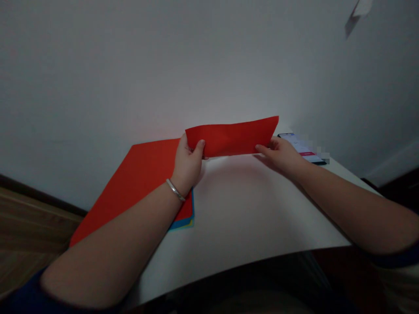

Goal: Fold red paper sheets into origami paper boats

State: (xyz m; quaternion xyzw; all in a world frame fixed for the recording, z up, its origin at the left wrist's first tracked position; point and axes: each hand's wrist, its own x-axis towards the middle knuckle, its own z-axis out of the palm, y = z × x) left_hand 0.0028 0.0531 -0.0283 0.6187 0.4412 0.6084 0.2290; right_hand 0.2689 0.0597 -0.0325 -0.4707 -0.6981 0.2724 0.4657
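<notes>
- Where the red paper (231,140) ends on the left, we see our left hand (190,163) grasping it, thumb across the near face.
- At its other end, our right hand (279,152) pinches the lower edge near the corner, thumb in front.
- Between the two hands the red paper spans above the counter (248,209), tilted up towards us, its upper edge gently wavy (we cannot tell whether it is folded).
- On our left wrist sits a silver bracelet (175,190).
- Beneath our left forearm lies a stack of coloured sheets (140,174), red on top, with blue and yellow showing at the near corner.
- Just beyond our right hand, a phone (304,150) lies with its screen lit.
- Behind everything we face a pale wall (196,56).
</notes>
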